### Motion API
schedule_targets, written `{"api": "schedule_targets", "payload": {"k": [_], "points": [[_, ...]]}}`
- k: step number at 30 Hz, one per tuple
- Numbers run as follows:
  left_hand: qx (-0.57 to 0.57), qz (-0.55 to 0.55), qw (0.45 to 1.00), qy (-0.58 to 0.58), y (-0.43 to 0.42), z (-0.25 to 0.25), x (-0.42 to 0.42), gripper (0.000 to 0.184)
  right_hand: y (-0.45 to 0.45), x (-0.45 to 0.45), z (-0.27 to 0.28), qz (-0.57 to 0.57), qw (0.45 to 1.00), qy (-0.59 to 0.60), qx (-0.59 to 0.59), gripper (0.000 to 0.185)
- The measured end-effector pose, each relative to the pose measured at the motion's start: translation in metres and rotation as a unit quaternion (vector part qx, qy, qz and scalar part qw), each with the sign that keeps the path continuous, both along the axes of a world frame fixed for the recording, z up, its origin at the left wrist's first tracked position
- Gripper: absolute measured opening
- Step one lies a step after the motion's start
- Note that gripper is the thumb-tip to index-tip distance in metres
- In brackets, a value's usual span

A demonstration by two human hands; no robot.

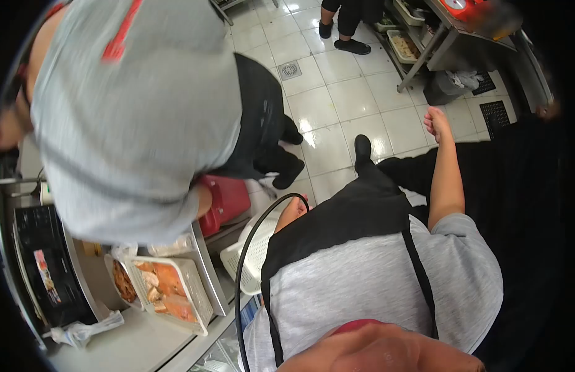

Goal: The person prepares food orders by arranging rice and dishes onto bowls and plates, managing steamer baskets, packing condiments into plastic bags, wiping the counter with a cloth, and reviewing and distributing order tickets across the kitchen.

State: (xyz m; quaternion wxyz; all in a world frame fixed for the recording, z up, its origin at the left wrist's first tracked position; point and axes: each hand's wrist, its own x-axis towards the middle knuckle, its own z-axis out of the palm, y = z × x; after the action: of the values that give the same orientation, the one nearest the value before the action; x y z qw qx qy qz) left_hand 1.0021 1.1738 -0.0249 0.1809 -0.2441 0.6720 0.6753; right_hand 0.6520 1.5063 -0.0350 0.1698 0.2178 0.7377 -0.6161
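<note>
My right hand (436, 124) hangs over the tiled floor on the right, its fingers curled in loosely with nothing visible in them. My left hand (295, 209) is low beside the black apron (343, 229), its fingers mostly hidden. A small red spot shows by that hand, too small to name. The black cable (243, 263) arcs past the left hand, and a white perforated basket (253, 251) lies just beside it. Left of that, on the counter, a white basket (200, 297) holds orange-coloured food pieces.
A co-worker in a grey shirt (138, 118) leans over the counter (132, 347) at the left, near a black appliance (52, 266) and a red container (225, 201). Another person's legs (349, 22) stand at the top. A grey bin (442, 87) is by the metal table (445, 56).
</note>
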Motion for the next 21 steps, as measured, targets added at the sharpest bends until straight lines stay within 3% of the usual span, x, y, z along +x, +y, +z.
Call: {"api": "schedule_targets", "payload": {"k": [3,5,6,7,8,9,10,12,15,17,21], "points": [[-0.006,0.018,1.0,0.024,-0.005,-0.003,-0.065,0.041,0.026,-0.064,-0.067,0.009,1.0,-0.009,0.027,0.019],[-0.004,0.041,0.998,0.038,-0.006,-0.009,-0.115,0.039,0.046,-0.102,-0.118,0.12,0.98,-0.01,0.16,0.03],[-0.002,0.054,0.997,0.045,-0.005,-0.01,-0.141,0.038,0.054,-0.122,-0.146,0.2,0.941,-0.044,0.271,0.035],[-0.008,0.057,0.997,0.047,-0.007,-0.008,-0.166,0.038,0.061,-0.137,-0.167,0.238,0.926,-0.138,0.26,0.032],[-0.025,0.046,0.998,0.042,-0.006,-0.007,-0.19,0.037,0.059,-0.144,-0.194,0.164,0.949,-0.181,0.201,0.031],[-0.051,0.029,0.998,0.033,-0.005,-0.01,-0.214,0.036,0.053,-0.15,-0.182,0.132,0.954,-0.217,0.158,0.025],[-0.107,-0.018,0.994,0.017,-0.009,-0.01,-0.239,0.037,0.042,-0.162,-0.167,0.175,0.942,-0.249,0.141,0.016],[-0.099,-0.022,0.994,0.051,-0.015,0.008,-0.285,0.037,0.013,-0.192,-0.159,0.188,0.931,-0.27,0.16,0.01],[-0.122,-0.008,0.99,0.069,-0.029,0.002,-0.328,0.036,-0.053,-0.243,-0.127,0.254,0.925,-0.232,0.163,0.01],[-0.139,-0.009,0.988,0.063,-0.043,0.003,-0.355,0.036,-0.096,-0.287,-0.144,0.349,0.91,-0.18,0.136,0.015],[-0.145,0.003,0.986,0.08,-0.087,0.014,-0.409,0.037,-0.204,-0.343,-0.129,0.379,0.915,-0.103,0.094,0.019]]}}
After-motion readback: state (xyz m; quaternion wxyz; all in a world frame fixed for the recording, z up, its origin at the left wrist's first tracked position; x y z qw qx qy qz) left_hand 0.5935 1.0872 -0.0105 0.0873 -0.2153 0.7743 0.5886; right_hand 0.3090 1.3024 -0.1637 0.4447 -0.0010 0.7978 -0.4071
